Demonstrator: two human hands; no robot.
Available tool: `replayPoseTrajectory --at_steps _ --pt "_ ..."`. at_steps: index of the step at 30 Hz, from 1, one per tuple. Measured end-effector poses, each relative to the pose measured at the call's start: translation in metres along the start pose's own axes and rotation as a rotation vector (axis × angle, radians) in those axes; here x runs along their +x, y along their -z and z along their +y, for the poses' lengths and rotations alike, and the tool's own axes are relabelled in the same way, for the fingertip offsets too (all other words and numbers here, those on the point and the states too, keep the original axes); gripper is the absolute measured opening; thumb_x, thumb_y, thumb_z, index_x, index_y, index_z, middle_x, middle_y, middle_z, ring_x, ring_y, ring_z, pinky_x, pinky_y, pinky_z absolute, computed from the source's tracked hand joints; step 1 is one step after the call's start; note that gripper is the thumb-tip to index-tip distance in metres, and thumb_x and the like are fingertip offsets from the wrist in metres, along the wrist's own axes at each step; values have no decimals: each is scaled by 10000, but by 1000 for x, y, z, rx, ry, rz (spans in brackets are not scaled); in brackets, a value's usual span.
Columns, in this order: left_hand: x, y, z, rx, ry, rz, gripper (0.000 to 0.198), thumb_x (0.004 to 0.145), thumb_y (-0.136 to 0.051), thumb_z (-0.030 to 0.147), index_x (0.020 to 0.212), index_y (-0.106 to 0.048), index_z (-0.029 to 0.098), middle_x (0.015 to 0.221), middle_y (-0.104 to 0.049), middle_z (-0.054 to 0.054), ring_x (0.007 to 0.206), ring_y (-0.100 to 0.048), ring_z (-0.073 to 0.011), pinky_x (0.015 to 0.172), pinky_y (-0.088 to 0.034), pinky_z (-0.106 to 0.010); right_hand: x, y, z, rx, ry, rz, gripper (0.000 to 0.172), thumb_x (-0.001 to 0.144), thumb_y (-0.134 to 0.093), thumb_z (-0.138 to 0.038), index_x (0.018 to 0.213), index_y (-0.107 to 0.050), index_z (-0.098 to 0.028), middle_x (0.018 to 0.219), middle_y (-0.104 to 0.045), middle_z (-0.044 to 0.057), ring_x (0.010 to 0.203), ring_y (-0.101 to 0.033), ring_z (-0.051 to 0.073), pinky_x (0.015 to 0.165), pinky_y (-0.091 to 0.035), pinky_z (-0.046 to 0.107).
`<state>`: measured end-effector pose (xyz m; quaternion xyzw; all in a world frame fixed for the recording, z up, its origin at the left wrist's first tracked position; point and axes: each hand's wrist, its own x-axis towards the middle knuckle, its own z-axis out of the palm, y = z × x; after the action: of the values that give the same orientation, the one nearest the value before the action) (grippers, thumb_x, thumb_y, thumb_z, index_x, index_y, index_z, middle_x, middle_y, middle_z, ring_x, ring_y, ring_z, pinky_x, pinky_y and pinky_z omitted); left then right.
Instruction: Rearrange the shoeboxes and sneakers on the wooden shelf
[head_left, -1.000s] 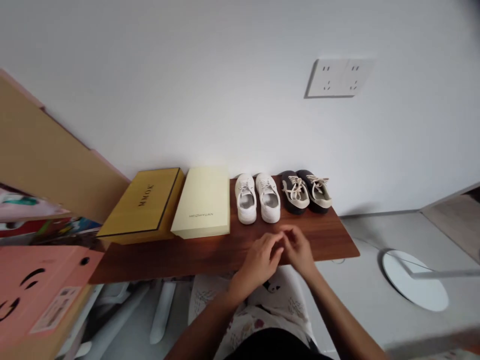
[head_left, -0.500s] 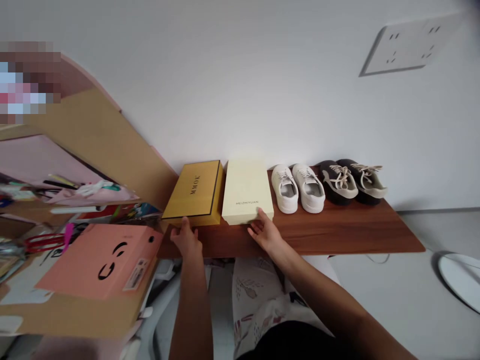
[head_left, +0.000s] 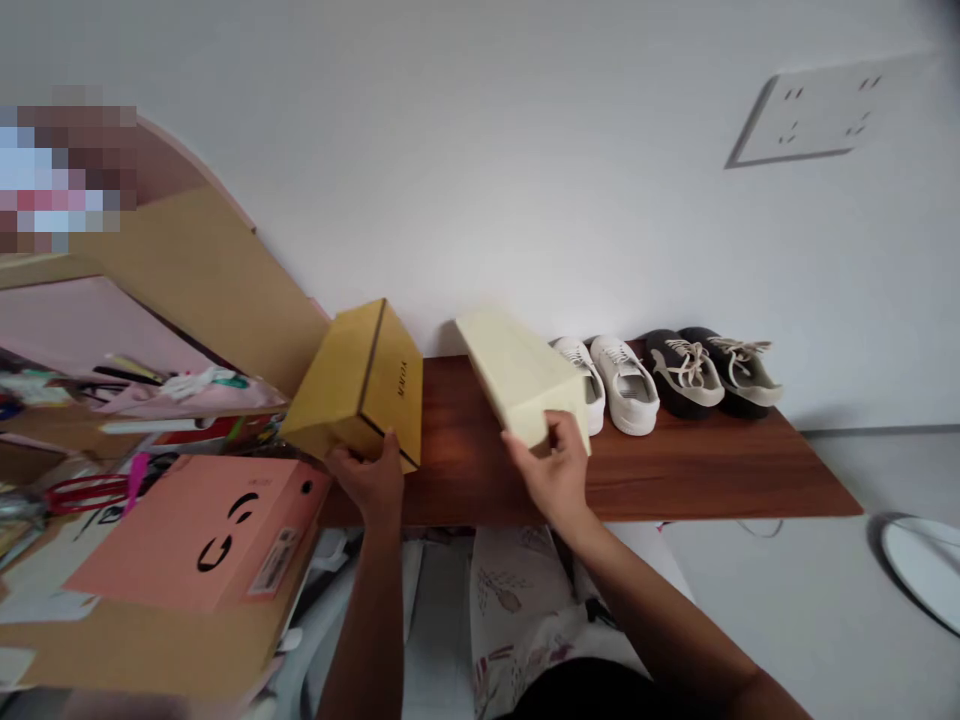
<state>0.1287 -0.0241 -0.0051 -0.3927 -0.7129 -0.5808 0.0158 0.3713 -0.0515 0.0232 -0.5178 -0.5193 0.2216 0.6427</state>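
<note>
My left hand [head_left: 373,482] grips the near end of a yellow shoebox [head_left: 337,370] marked MMOK, which is tilted onto one side. My right hand [head_left: 555,465] is closed on the near end of a cream shoebox [head_left: 517,370], tipped with its left side raised. Both boxes are over a reddish-brown wooden board [head_left: 465,490]. Just right of the cream box, partly covered by it, is a pair of white sneakers [head_left: 628,390]. Beyond them stands a pair of black and beige shoes [head_left: 686,375] with pale laces.
A pink box [head_left: 202,520] lies on the cluttered desk [head_left: 150,650] at left, with red scissors [head_left: 86,492] and papers near it. The desk's tan side panel [head_left: 225,270] rises beside the board. A wall socket plate [head_left: 810,110] is at upper right, a white round object [head_left: 926,565] at lower right.
Both shoeboxes lay flat with my hands at their near ends. Now they are gripped and tilted, yellow turned leftward, cream rolled toward the right over the white sneakers. Bare board shows between them.
</note>
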Motion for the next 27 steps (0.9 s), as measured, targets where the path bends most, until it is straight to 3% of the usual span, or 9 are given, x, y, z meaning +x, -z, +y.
replayPoseTrajectory --at_steps 2,4,6,9,14,18,27 --pt "-11 5 -3 204 -245 -91 427 734 -710 477 967 -543 160 1044 -564 -138 1085 -521 -309 988 -424 -502 -5 5 -1 -213 321 -251 225 881 -664 -355 1035 -610 -201 923 -655 54 813 -553 197 741 -448 316" --pt "-21 8 -10 334 -448 -229 305 817 -634 431 945 -586 159 985 -576 -141 1036 -534 -314 967 -424 -508 -12 4 7 -368 527 -458 192 954 -557 -258 1129 -611 -201 1003 -669 73 841 -551 203 766 -442 325" --pt "-28 11 -19 428 -590 -355 220 883 -544 355 956 -625 164 964 -583 -145 976 -546 -302 930 -437 -490 -20 0 21 -493 610 -571 236 970 -495 -183 1179 -605 -197 1045 -668 84 861 -547 211 780 -436 334" --pt "-34 12 -35 549 -697 -467 228 915 -469 285 980 -659 176 961 -588 -142 934 -548 -289 887 -445 -452 -32 -11 46 -638 623 -645 253 961 -476 -151 1160 -625 -199 1001 -659 92 864 -534 229 776 -427 351" --pt "-32 6 -56 666 -711 -573 242 927 -457 295 980 -666 186 945 -588 -130 912 -543 -282 841 -446 -416 -39 -30 86 -737 553 -680 245 956 -452 -131 1087 -651 -189 949 -643 100 833 -530 237 769 -420 368" --pt "-21 -4 -69 562 -654 -632 238 905 -512 378 894 -648 184 886 -588 -113 876 -552 -271 827 -454 -404 -33 -40 108 -707 532 -697 284 962 -428 -118 1134 -641 -194 999 -649 105 875 -545 242 811 -426 374" --pt "-11 -8 -82 337 -597 -581 244 906 -463 364 788 -610 209 808 -587 -91 875 -569 -268 852 -451 -423 -47 -44 117 -631 496 -655 289 966 -433 -127 1105 -674 -205 1014 -655 101 873 -555 227 839 -429 366"
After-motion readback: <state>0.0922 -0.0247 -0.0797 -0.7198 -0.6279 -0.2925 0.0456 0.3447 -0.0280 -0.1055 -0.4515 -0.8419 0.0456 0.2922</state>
